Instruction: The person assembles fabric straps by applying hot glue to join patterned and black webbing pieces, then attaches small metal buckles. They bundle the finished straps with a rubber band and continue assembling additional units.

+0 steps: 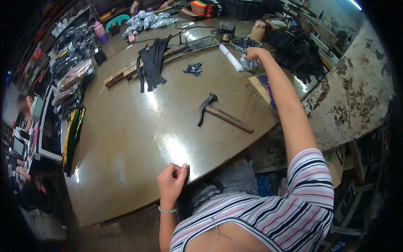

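At the table's near edge my left hand (171,180) is closed, thumb over curled fingers; a sliver of something dark shows beside the thumb. My right arm stretches to the far right. There my right hand (257,54) has its fingers bent down at a clear plastic bag (250,64) with small contents, beside a tub of small black pieces (245,43); its fingertips are hidden. Between my hands lies a hammer (228,119) with a dark curved head and a wooden handle. Farther back is a small pile of short dark strips (193,69).
Black flat strips (153,61) lie across a wooden bar (119,77). White rolled sheets (231,57) and a tan board (261,90) are near my right arm. Plastic-wrapped bundles (73,77) line the left edge. A black strip heap (296,50) and stained wall (350,88) stand right.
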Demonstrator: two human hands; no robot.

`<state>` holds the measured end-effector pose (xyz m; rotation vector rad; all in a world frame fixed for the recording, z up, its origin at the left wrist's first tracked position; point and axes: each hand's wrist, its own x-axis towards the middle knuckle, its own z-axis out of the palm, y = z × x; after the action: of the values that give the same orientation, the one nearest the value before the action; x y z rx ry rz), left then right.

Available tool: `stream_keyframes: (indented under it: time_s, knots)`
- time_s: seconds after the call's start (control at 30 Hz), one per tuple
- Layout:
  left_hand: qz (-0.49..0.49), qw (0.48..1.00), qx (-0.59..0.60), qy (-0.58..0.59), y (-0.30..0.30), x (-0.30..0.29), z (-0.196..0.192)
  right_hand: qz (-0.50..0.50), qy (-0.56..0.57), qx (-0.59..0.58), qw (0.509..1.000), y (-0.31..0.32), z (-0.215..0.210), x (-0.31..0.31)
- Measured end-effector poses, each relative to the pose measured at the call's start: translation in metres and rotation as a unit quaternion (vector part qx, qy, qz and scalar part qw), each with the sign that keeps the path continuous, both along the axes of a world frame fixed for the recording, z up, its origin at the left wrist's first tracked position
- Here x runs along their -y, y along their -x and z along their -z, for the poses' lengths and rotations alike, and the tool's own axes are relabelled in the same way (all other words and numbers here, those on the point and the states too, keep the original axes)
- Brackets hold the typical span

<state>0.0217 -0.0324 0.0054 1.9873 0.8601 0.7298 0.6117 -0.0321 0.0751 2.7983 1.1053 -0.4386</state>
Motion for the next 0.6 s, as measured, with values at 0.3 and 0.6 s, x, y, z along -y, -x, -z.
stream_keyframes:
  time_s: [0.3,0.6]
  knots:
    - [0.010,1.000,0.008,0.004,0.001,-0.003,-0.002,-0.061,0.038,0.235,0.969,0.103,-0.044,-0.021]
    - [0.012,0.999,0.006,0.046,0.001,-0.005,-0.003,-0.331,-0.187,0.188,0.906,0.278,-0.037,-0.089]
